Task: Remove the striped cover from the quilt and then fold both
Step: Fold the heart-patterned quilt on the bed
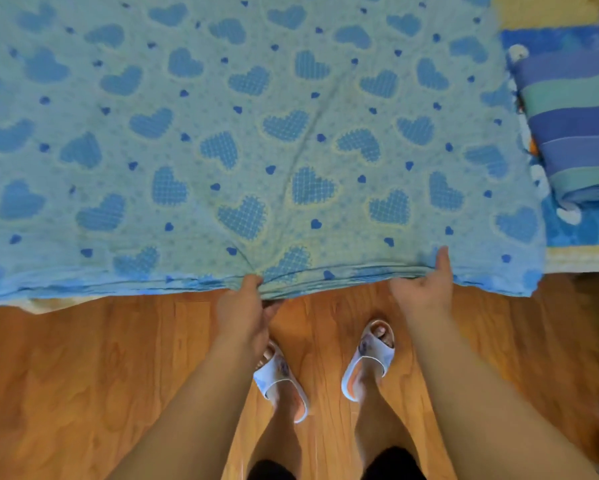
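A light blue quilt (pixel 256 133) with a pattern of blue hearts lies spread flat over the bed, its layered near edge hanging slightly over the bed's side. My left hand (pixel 244 303) grips that near edge at its middle, bunching the cloth into a few creases. My right hand (pixel 426 285) holds the same edge further right, thumb on top and fingers underneath. The striped cover (pixel 575 133), in bands of blue, purple and green, lies folded in a stack at the right side of the bed.
A blue patterned bed sheet (pixel 568 230) shows under the folded cover. The wooden floor (pixel 83 375) runs along the bed's near side, where my feet in white slippers (pixel 370 358) stand.
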`<action>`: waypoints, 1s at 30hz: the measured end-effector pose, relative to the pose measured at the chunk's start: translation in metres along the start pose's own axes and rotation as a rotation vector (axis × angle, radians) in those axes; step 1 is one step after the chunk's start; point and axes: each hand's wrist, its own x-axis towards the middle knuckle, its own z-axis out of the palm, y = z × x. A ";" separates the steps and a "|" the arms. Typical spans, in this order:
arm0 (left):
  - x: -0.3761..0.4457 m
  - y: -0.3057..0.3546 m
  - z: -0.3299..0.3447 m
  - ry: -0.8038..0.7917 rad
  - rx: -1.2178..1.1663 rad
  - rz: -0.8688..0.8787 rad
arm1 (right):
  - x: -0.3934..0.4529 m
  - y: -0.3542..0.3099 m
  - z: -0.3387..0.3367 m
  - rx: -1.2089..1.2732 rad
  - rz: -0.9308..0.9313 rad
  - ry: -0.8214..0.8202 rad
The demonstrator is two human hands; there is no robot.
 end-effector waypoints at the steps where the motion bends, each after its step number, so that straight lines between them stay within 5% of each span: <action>1: 0.003 -0.001 -0.001 -0.008 -0.007 0.007 | 0.002 -0.018 -0.001 -0.027 -0.065 0.030; 5: 0.022 -0.024 -0.014 -0.020 0.112 -0.046 | 0.031 -0.063 -0.045 -0.252 -0.105 0.217; 10: 0.041 -0.038 -0.019 0.105 0.656 -0.233 | 0.131 -0.126 -0.185 -0.837 -0.175 0.527; 14: 0.035 -0.039 0.004 0.003 1.079 -0.151 | 0.069 -0.181 -0.124 -1.308 -0.429 0.894; 17: 0.038 -0.052 0.041 -0.053 1.192 0.147 | 0.063 -0.213 -0.093 -1.601 -0.613 0.733; 19: 0.036 -0.061 0.068 -0.106 1.220 0.227 | 0.085 -0.235 -0.092 -1.741 -0.543 0.626; 22: 0.021 -0.070 0.102 -0.252 1.224 0.162 | 0.112 -0.253 -0.090 -1.704 -0.386 0.528; 26: -0.010 -0.063 0.121 -0.346 1.225 0.050 | 0.090 -0.257 -0.060 -1.499 -0.418 0.452; 30: -0.034 -0.025 0.160 -0.462 1.124 0.076 | 0.033 -0.225 -0.003 -1.360 -0.465 0.016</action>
